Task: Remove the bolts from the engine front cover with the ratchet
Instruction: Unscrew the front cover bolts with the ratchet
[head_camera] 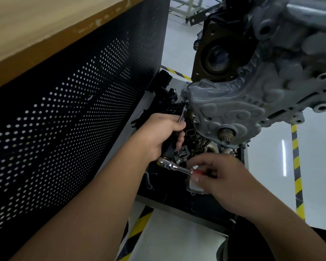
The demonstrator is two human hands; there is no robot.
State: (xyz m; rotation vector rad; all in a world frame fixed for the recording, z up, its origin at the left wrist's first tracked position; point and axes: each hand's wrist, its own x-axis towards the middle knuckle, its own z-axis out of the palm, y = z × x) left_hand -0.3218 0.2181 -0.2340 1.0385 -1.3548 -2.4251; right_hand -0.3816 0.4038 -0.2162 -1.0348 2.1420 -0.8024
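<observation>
The grey cast engine front cover [231, 108] hangs at the right, with a crank stub [226, 135] poking out low down. My left hand [162, 134] grips a thin chrome extension bar [183, 114] whose socket tip sits on a bolt [187, 103] at the cover's left edge. Below it, my right hand [220, 179] pinches the red-handled chrome ratchet [174, 164] by its handle. The ratchet head points left and hangs free of the extension.
A black perforated panel [73, 119] under a wooden top [36, 29] walls the left side. Beneath the engine, a black tray [177, 194] holds removed parts. Yellow-black floor tape [297, 176] runs along the white floor at right.
</observation>
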